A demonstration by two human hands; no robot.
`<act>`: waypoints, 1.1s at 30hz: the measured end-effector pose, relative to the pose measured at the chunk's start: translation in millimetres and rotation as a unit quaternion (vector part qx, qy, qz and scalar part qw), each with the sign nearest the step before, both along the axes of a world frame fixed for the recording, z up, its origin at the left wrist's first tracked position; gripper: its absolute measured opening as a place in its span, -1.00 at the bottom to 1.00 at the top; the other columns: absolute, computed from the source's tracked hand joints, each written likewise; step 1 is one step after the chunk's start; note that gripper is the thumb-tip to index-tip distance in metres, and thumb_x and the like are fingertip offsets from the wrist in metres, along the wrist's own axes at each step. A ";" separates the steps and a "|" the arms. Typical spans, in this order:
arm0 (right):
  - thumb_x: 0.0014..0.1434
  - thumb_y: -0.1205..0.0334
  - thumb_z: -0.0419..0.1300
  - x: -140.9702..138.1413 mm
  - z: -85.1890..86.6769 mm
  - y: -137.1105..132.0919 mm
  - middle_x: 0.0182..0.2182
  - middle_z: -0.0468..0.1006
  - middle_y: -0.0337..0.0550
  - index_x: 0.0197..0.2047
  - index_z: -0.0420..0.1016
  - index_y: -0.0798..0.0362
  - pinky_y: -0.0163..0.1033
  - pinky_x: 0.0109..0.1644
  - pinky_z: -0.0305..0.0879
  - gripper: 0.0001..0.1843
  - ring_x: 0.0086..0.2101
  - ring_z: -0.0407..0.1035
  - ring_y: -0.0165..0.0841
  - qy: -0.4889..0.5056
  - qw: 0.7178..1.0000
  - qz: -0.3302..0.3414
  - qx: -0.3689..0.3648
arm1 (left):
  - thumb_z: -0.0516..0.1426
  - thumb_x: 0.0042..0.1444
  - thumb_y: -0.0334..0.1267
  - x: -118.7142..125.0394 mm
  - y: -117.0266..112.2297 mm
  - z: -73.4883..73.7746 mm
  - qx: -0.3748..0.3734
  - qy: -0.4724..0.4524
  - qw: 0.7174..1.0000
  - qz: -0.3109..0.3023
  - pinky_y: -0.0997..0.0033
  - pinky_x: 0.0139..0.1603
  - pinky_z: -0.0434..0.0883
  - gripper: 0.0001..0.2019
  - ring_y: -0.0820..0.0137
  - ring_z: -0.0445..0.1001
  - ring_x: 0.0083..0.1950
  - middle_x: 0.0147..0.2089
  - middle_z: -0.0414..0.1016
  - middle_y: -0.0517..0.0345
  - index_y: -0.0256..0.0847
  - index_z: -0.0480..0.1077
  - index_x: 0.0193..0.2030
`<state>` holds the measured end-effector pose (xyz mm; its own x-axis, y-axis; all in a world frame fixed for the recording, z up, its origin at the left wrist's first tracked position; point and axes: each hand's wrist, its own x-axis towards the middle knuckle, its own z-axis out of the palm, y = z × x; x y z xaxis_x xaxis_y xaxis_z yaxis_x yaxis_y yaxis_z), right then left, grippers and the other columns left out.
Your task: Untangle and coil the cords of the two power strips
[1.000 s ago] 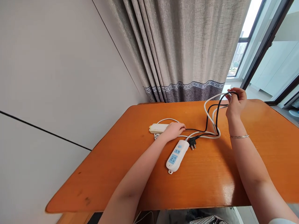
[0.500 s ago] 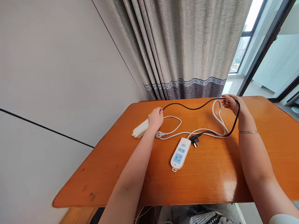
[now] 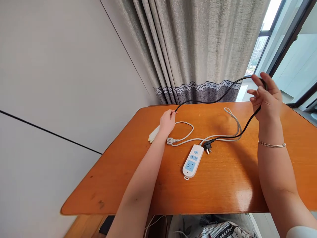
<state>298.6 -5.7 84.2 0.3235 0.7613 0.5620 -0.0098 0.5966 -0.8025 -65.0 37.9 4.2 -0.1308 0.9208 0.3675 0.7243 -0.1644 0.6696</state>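
Observation:
My left hand (image 3: pixel 167 122) pinches one end of a black power cord (image 3: pixel 214 101); anything at that end is hidden by the fingers. Raised at the right, my right hand (image 3: pixel 267 96) has the same cord looped through it, with fingers partly curled and slightly blurred. From there the cord slopes down to a black plug (image 3: pixel 208 146) on the table. Beside that plug lies a white power strip (image 3: pixel 193 162) with blue sockets. Its white cord (image 3: pixel 213 136) crosses the black one. A white plug (image 3: pixel 170 141) and a whitish block (image 3: pixel 153 135), partly covered by my left arm, lie at the left.
The orange-brown wooden table (image 3: pixel 223 191) has rounded corners. A grey curtain (image 3: pixel 198 49) hangs behind it, a pale wall (image 3: pixel 49 82) stands at the left, and a window (image 3: pixel 260 49) is at the right. Patterned cloth (image 3: pixel 220 229) and white cables show below the front edge.
My right hand has risen and moved right, lifting the black cord clear of the table. The white cord's loop stays on the table. My left hand remains nearly in place.

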 end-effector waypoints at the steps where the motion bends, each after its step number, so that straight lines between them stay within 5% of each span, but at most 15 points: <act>1: 0.20 0.14 0.17 -4.0 3.9 -5.2 0.16 0.54 -0.08 0.16 0.42 -0.13 -0.27 -0.40 0.43 -0.56 -0.13 0.59 -0.26 -0.018 0.998 -0.057 0.029 | -0.01 0.29 -0.27 2.2 -2.9 3.4 0.007 -0.012 1.000 -0.008 0.24 0.07 0.39 -0.83 0.23 0.51 -0.03 -0.03 0.60 -0.01 -0.16 0.40 -0.21; 6: 0.37 0.04 -0.03 -18.7 17.5 -30.3 0.25 0.39 0.01 0.24 0.37 -0.13 -0.11 -0.43 0.40 -0.57 -0.05 0.54 -0.12 -0.092 0.935 -0.309 0.148 | 0.07 0.29 -0.22 13.3 -24.9 26.3 0.085 -0.127 0.986 -0.061 0.39 -0.18 0.37 -0.88 0.38 0.45 -0.28 -0.30 0.52 0.17 -0.14 0.35 -0.27; 9: 0.41 0.01 -0.04 -17.8 17.0 -35.0 0.13 0.49 -0.04 0.18 0.44 -0.19 -0.05 -0.38 0.43 -0.61 -0.19 0.55 -0.17 -0.143 0.920 -0.336 0.140 | 0.13 0.28 -0.22 20.5 -40.4 47.7 0.147 -0.235 0.955 -0.104 0.47 -0.26 0.35 -0.88 0.44 0.40 -0.36 -0.42 0.43 0.24 -0.14 0.35 -0.29; 12: 0.38 0.14 -0.02 -12.5 10.4 -27.3 -0.14 0.62 -0.03 0.10 0.52 -0.08 0.03 -0.14 0.45 -0.63 -0.27 0.52 -0.19 -0.266 0.913 -0.303 0.051 | 0.20 0.26 -0.22 30.1 -50.8 71.0 0.178 -0.339 0.914 -0.133 0.53 -0.33 0.34 -0.83 0.51 0.34 -0.46 -0.50 0.34 0.30 -0.15 0.33 -0.34; 16: 0.24 0.23 0.12 -12.4 -4.2 -12.1 -0.09 0.62 0.11 0.09 0.54 0.04 0.28 0.11 0.31 -0.62 -0.02 0.47 0.05 -0.472 0.840 -0.253 -0.079 | 0.24 0.22 -0.27 48.0 -52.5 90.3 0.100 -0.417 0.885 -0.183 0.57 -0.46 0.31 -0.80 0.55 0.33 -0.55 -0.54 0.28 0.35 -0.16 0.30 -0.35; 21: 0.01 -0.06 0.43 -30.4 -12.9 -20.4 0.19 0.48 0.23 0.38 0.30 0.05 0.42 0.33 0.05 -0.07 0.23 0.29 0.22 -0.629 0.763 -0.088 -0.123 | 0.20 0.23 -0.31 68.9 -51.2 90.2 0.026 -0.447 0.861 -0.241 0.60 -0.49 0.32 -0.81 0.57 0.33 -0.57 -0.56 0.23 0.38 -0.18 0.28 -0.37; 24: -0.04 -0.30 0.40 -44.8 -8.1 -37.1 0.27 0.41 0.22 0.44 0.22 0.03 0.31 0.35 0.12 0.10 0.28 0.25 0.18 -0.642 0.758 0.021 -0.114 | 0.22 0.21 -0.28 72.6 -56.5 85.6 0.008 -0.441 0.855 -0.271 0.59 -0.49 0.32 -0.84 0.57 0.34 -0.56 -0.56 0.21 0.38 -0.19 0.32 -0.34; 27: 0.05 -0.36 0.31 -58.6 -6.7 -47.7 0.25 0.44 0.18 0.45 0.19 0.02 0.24 0.25 0.28 0.05 0.22 0.34 0.16 -0.637 0.754 0.092 -0.135 | 0.23 0.20 -0.28 71.2 -63.2 81.3 0.009 -0.435 0.855 -0.283 0.59 -0.47 0.32 -0.87 0.56 0.35 -0.54 -0.54 0.23 0.36 -0.20 0.35 -0.31; 30: 0.13 -0.18 0.32 -71.0 -13.3 -46.6 0.24 0.43 0.23 0.46 0.13 0.04 0.23 0.18 0.35 -0.04 0.14 0.42 0.14 -0.622 0.763 0.081 -0.157 | 0.23 0.20 -0.28 70.3 -67.9 79.0 0.015 -0.436 0.857 -0.275 0.58 -0.45 0.34 -0.88 0.57 0.35 -0.52 -0.52 0.25 0.34 -0.20 0.37 -0.31; 33: 0.21 0.17 0.24 -79.9 -20.8 -38.9 0.27 0.38 0.21 0.43 0.11 0.04 0.11 0.13 0.40 -0.24 0.01 0.52 -0.03 -0.564 0.812 0.067 -0.132 | 0.24 0.20 -0.25 71.6 -70.4 79.0 0.013 -0.438 0.858 -0.268 0.58 -0.44 0.35 -0.87 0.56 0.35 -0.52 -0.51 0.26 0.33 -0.19 0.37 -0.31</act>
